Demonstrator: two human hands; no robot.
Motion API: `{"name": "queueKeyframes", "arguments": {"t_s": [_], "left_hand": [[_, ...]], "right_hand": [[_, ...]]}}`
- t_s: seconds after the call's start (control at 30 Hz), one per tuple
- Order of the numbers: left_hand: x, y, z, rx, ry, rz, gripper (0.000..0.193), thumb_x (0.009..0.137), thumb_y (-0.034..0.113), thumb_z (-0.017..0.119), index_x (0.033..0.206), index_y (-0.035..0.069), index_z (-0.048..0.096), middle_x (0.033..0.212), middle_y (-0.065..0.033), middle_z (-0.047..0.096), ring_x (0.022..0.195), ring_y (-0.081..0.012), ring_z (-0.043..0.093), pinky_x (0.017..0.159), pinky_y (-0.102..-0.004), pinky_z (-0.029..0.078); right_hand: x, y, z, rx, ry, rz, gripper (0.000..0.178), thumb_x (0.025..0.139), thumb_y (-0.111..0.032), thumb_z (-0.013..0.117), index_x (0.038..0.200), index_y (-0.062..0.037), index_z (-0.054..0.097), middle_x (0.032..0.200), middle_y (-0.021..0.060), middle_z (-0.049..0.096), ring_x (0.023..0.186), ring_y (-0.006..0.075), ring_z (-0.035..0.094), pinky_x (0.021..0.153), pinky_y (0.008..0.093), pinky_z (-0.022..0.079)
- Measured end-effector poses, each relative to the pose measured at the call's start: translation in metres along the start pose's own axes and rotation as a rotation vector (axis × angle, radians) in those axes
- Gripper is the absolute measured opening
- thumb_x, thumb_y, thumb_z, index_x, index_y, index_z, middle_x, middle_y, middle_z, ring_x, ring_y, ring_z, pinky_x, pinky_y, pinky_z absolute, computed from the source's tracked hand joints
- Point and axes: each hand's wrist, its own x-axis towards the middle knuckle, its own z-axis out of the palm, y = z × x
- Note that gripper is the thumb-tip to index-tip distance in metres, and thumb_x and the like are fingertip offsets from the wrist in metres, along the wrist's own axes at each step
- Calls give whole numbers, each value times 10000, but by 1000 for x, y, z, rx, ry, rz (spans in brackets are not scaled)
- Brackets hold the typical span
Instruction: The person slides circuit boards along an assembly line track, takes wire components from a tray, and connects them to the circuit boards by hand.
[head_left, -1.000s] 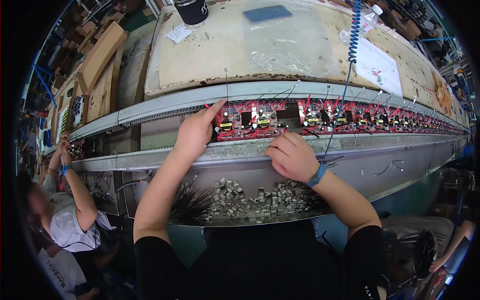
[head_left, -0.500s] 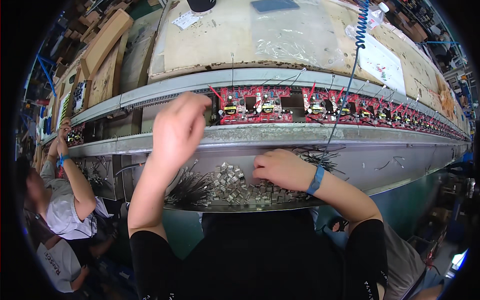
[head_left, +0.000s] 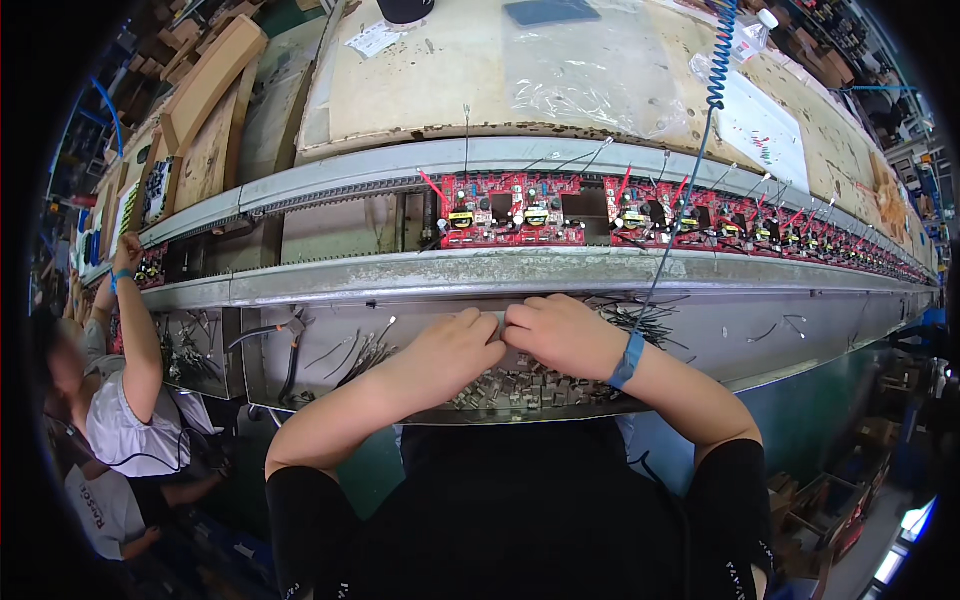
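Observation:
My left hand (head_left: pixel 455 350) and my right hand (head_left: pixel 565 335) meet over the grey metal tray (head_left: pixel 740 345), fingertips close together. Both have their fingers pinched in; whatever lies between them is hidden. Below them is a heap of small silvery metal pieces (head_left: pixel 530 390), partly covered by my left hand and forearm. Thin black wire leads (head_left: pixel 370 358) lie left of my left hand, and a second bunch of black leads (head_left: pixel 650 318) lies beyond my right wrist, which wears a blue strap (head_left: pixel 628 360).
Red circuit boards (head_left: pixel 480 225) with wires sticking up line the conveyor rail (head_left: pixel 420 268) beyond the tray. Pliers (head_left: pixel 294 328) lie at the tray's left end. A coiled blue cord (head_left: pixel 722 60) hangs on the right. Another person (head_left: pixel 140 400) works at far left.
My left hand has come down from over the conveyor to meet my right hand above the tray. The right hand stays nearly in place. The pliers are now uncovered.

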Motion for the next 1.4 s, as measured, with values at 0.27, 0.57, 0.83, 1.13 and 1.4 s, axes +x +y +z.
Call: {"name": "queueKeyframes", "arguments": {"t_s": [0.27,0.57,0.83,1.13,1.4], "left_hand": [[2,-2,6,35,-6,19,162,842,135,590,984,64,623,1033,-97,548,1008,-282,555,799,-400,503],[3,-3,5,78,24,34,145,816,132,607,942,60,602,1007,-97,566,982,-277,574,797,-389,514],[-1,-1,7,81,94,17,156,783,142,623,912,67,578,954,-86,583,926,-274,597,785,-394,517],[-3,7,1,122,101,43,165,746,152,627,890,88,580,879,-61,549,856,-234,573,731,-361,480],[-3,9,-1,121,74,55,171,747,144,634,902,86,592,875,-56,553,858,-231,579,730,-362,477]], "right_hand": [[-4,-1,1,132,-44,79,129,811,-92,663,926,-61,612,954,107,551,889,314,620,760,439,522],[-3,1,-76,280,207,252,225,858,11,672,1074,-50,658,1069,117,624,932,304,648,776,380,546],[-1,19,-66,-93,496,674,261,877,-28,704,1120,-35,609,972,132,662,800,329,674,726,412,537],[5,22,-58,-353,399,684,133,881,-126,718,941,-88,605,827,109,626,760,344,638,650,460,494],[5,23,-60,-344,377,670,85,894,-123,701,938,-95,634,836,103,636,758,340,637,650,447,497]]}}
